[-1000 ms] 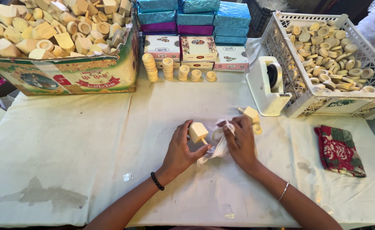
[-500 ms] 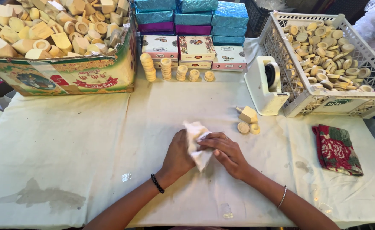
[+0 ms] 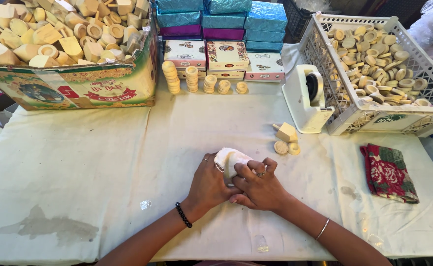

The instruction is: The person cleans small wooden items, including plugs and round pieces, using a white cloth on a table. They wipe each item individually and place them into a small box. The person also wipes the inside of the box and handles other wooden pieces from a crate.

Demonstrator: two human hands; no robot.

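Note:
Both of my hands press together on a small block wrapped in white paper (image 3: pixel 228 159), low on the cloth-covered table (image 3: pixel 103 172). My left hand (image 3: pixel 208 184) cups its left side. My right hand (image 3: pixel 259 184) lies over its right side with the fingers on the wrap. The block itself is hidden under the paper. A cream wedge-shaped block (image 3: pixel 286 132) and two small cream discs (image 3: pixel 287 148) lie just beyond my right hand.
A cardboard box of cream blocks (image 3: pixel 69 54) stands far left. Short stacks of discs (image 3: pixel 201 81) and flat printed boxes (image 3: pixel 224 59) line the back. A white tape dispenser (image 3: pixel 307 98) and a crate of discs (image 3: pixel 379 69) stand right. A red patterned cloth (image 3: pixel 387 172) lies nearby.
The cream block was bare in my left hand beside the paper; now the paper covers it and both hands have closed over it, lower on the table.

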